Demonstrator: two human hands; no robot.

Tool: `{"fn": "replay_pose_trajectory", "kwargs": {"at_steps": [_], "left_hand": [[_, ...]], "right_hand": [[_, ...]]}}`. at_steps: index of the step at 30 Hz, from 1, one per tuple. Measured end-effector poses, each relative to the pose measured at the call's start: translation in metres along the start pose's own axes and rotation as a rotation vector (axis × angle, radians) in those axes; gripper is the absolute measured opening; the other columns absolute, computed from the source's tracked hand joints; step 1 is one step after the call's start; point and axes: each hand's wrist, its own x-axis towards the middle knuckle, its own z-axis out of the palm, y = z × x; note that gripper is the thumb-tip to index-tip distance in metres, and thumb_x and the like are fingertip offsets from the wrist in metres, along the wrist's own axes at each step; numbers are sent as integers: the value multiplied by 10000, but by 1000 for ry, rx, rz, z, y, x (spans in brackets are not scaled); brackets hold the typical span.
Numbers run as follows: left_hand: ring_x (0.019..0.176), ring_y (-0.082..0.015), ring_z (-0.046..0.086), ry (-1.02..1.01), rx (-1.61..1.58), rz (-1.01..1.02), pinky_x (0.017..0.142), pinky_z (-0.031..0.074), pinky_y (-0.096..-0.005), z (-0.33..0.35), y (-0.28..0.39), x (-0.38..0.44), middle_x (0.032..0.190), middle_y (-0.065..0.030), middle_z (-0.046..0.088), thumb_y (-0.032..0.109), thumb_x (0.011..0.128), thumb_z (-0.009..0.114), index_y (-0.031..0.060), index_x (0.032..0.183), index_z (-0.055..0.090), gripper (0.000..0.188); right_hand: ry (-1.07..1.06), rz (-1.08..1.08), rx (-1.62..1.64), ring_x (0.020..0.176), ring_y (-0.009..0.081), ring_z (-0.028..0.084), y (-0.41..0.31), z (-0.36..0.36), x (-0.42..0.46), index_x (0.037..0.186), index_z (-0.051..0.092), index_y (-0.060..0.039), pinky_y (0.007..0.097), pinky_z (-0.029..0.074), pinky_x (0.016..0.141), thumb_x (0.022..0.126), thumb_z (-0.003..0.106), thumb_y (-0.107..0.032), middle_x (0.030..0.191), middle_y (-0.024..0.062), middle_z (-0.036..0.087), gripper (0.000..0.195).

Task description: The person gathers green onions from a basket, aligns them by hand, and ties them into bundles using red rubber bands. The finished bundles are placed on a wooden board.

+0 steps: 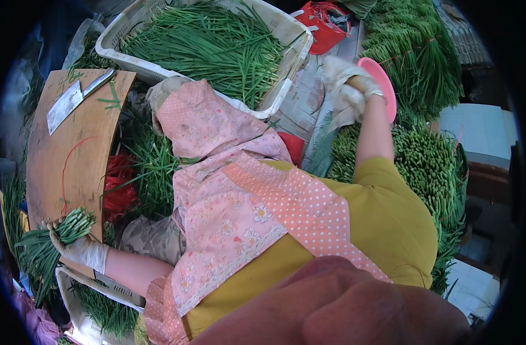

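My left hand (69,243), in a thin whitish glove, grips a bunch of garlic chives (75,226) at the near end of a wooden board (75,159). The pale stem ends point up over the board and the leaves hang to the left. A red tie strip (69,157) lies on the board, and a cleaver (71,101) rests at its far end. My right hand (362,86), stretched out to the right, is closed around crumpled white material (342,75), cloth or plastic. A pink plastic dish (381,84) shows right behind that wrist.
Ahead stands a white plastic crate (280,97) of loose chives (207,47). Tied bundles (418,47) are stacked at the right, with more stem ends (427,168) nearer. Red strips (118,185) hang beside the board. Another crate (64,289) is at lower left. A red bag (321,36) lies beyond.
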Motion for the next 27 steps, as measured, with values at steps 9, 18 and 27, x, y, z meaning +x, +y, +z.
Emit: {"fn": "replay_pose_trajectory", "kwargs": {"at_steps": [9, 18, 27], "left_hand": [[865, -193, 585, 355, 382, 268, 851, 477, -357, 16, -1, -12, 916, -78, 629, 122, 871, 547, -4, 1175, 557, 329], [810, -227, 616, 2, 80, 181, 782, 521, -370, 56, -28, -19, 967, -123, 641, 88, 877, 581, -29, 1228, 518, 376], [850, -234, 629, -120, 53, 136, 768, 549, -394, 72, -45, -20, 1084, -139, 612, 62, 854, 580, 51, 1377, 382, 560]], "right_hand": [[-296, -117, -322, 792, 255, 667, -84, 176, 47, 1125, 575, -23, 390, 545, 647, 838, 639, -429, 1021, 115, 665, 501], [-533, 129, -401, 773, 260, 685, -50, 99, 27, 1070, 617, 3, 387, 559, 638, 858, 612, -454, 1010, 132, 676, 503], [-28, -1074, 796, 828, 135, 630, -312, 12, -117, 996, 643, 0, 256, 498, 740, 932, 527, -136, 866, 56, 667, 189]]}}
